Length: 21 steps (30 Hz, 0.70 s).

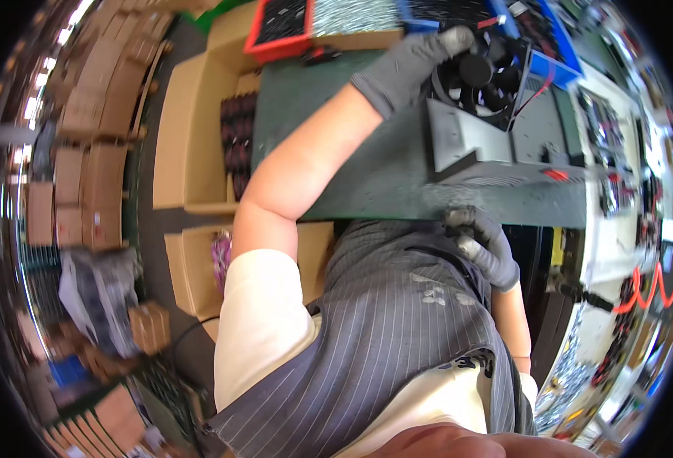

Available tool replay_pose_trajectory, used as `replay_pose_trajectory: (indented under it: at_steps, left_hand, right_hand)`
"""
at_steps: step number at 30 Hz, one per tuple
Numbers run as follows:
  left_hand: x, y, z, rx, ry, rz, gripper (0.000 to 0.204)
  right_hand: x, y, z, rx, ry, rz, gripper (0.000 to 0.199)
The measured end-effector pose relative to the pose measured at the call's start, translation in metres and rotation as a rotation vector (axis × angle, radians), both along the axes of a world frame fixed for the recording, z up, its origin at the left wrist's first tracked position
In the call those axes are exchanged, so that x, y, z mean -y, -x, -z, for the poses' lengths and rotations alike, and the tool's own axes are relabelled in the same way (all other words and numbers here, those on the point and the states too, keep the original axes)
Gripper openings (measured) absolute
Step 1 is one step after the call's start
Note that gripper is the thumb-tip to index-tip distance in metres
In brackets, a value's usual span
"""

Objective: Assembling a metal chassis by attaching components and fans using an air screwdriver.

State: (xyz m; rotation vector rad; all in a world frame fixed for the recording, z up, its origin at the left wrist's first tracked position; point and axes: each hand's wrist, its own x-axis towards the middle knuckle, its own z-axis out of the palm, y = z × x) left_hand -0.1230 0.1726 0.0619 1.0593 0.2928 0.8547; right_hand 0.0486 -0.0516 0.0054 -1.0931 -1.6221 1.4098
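My left hand (pixel 409 65), in a grey glove, reaches across the green table (pixel 352 153) and grips the rim of a black cooling fan (pixel 480 80). The fan stands tilted on top of a grey metal housing (pixel 481 149), and red and black wires (pixel 536 91) hang from it. My right hand (pixel 485 244), also in a grey glove, is curled into a fist at the table's near edge, just below the housing. Nothing shows between its fingers.
A red tray of dark parts (pixel 279 30), a tray of silvery small parts (pixel 352 17) and a blue bin (pixel 554 49) line the table's far side. Open cardboard boxes (pixel 191 130) stand to the left, one holding dark fans (pixel 237 137). Stacked cartons (pixel 85 153) fill the far left.
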Motion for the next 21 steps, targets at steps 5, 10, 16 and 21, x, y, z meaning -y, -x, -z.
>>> replay_pose_trajectory:
  at_steps: [5, 10, 16, 21]
  left_hand:
    - [0.004, -0.039, 0.012, -0.810, -0.215, 0.121, 0.049]
    - [-0.028, -0.050, -0.009, -1.086, -0.422, 0.031, 0.050]
    - [-0.029, -0.145, 0.001, -1.103, -0.520, 0.216, 0.055]
    - [-0.068, -0.146, -0.011, -1.210, -1.126, -0.238, 0.039]
  right_hand:
    - [0.064, -0.063, 0.016, -0.306, 0.103, 0.505, 0.049]
    - [0.102, -0.104, 0.046, -0.435, 0.194, 0.796, 0.046]
    - [0.111, -0.130, 0.062, -0.303, 0.209, 0.843, 0.038]
    - [0.134, -0.150, 0.073, -0.131, 0.346, 0.808, 0.030]
